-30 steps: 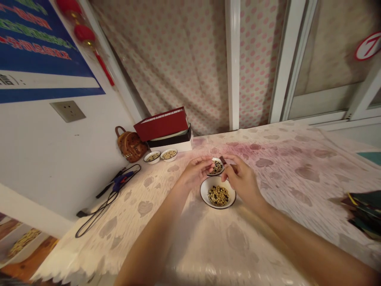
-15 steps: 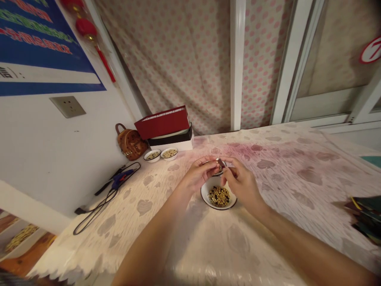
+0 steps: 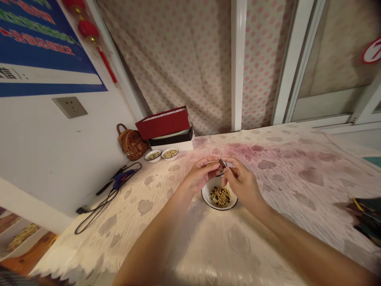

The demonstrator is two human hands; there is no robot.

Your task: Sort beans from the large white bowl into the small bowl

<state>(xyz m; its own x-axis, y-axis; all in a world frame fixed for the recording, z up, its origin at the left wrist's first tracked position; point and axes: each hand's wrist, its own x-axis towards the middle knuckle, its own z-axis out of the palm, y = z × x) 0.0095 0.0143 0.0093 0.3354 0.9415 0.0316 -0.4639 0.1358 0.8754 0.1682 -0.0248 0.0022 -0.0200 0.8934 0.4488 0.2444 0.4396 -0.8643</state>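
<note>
Both hands are raised over a white bowl with a dark rim (image 3: pixel 206 198), which has yellow and black beads or beans (image 3: pixel 219 196) in it. My left hand (image 3: pixel 199 174) and my right hand (image 3: pixel 241 180) meet at the fingertips. Between them they pinch a small brown strip (image 3: pixel 222 163); its exact kind is too small to make out. Just behind the first bowl, a second small bowl (image 3: pixel 222 173) shows partly below the fingers, which cover most of it.
Two small bowls (image 3: pixel 153 156) of mixed grains or beads stand at the back left before stacked boxes (image 3: pixel 163 124). Beside them sits a brown mini backpack (image 3: pixel 132 143). A blue glue gun (image 3: pixel 122 178) with a looped cord lies along the wall. Dark green pieces (image 3: pixel 367 218) lie far right.
The whole view has shifted very slightly. Both hands keep the same pinch above the bowl, and the brown strip shows a little more plainly.
</note>
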